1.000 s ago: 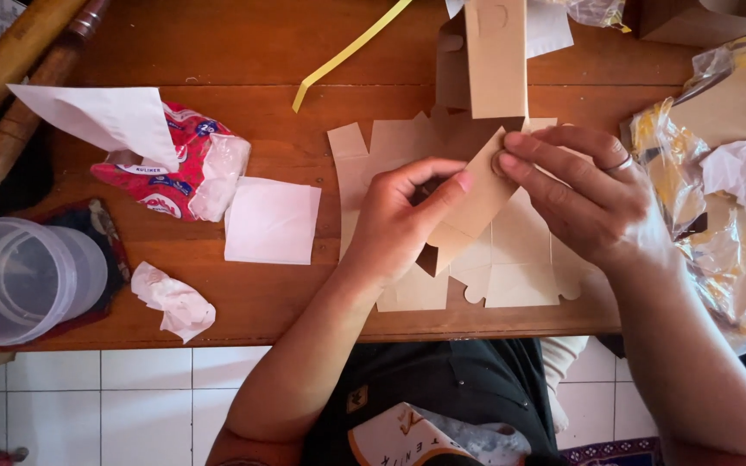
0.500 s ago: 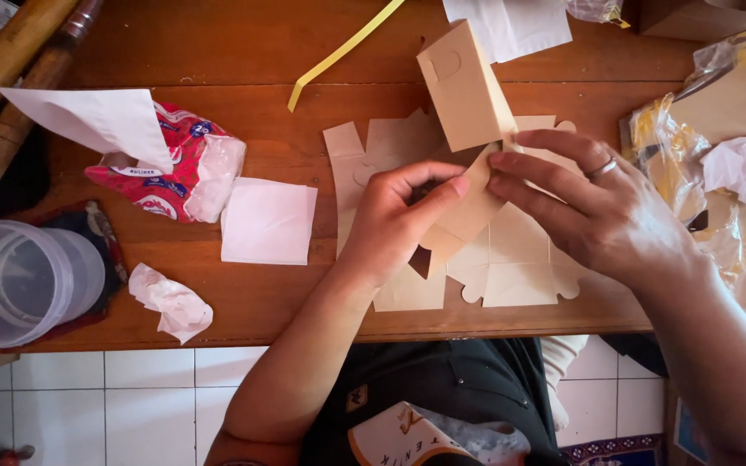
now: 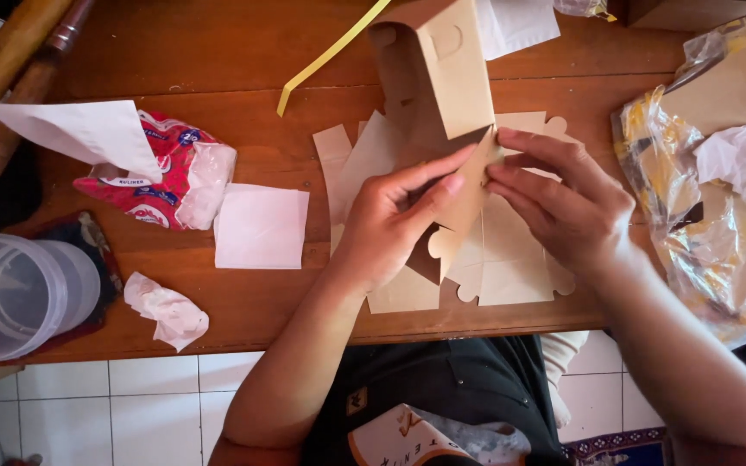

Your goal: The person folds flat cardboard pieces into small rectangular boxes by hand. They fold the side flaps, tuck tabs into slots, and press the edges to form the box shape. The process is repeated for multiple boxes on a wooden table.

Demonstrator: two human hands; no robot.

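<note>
Both my hands hold a brown cardboard box blank (image 3: 442, 78) that is half folded into a box shape and raised above the wooden table (image 3: 218, 52). My left hand (image 3: 395, 216) pinches its lower flap from the left, thumb and fingers along the fold. On the same flap, from the right, my right hand (image 3: 563, 203) presses with its fingertips. Under the hands lies a stack of flat cardboard blanks (image 3: 511, 259) with tabbed edges, partly hidden by my fingers.
A white napkin (image 3: 261, 226) lies left of the blanks, beside a red and white tissue pack (image 3: 161, 177) and a crumpled tissue (image 3: 166, 311). A clear plastic container (image 3: 19, 298) sits at the left edge. Crinkled plastic wrap (image 3: 718, 190) fills the right. A yellow strip (image 3: 330, 56) lies at the back.
The folded box has tilted and risen toward the camera. My hands moved closer together on its lower flap, bending it along the fold.
</note>
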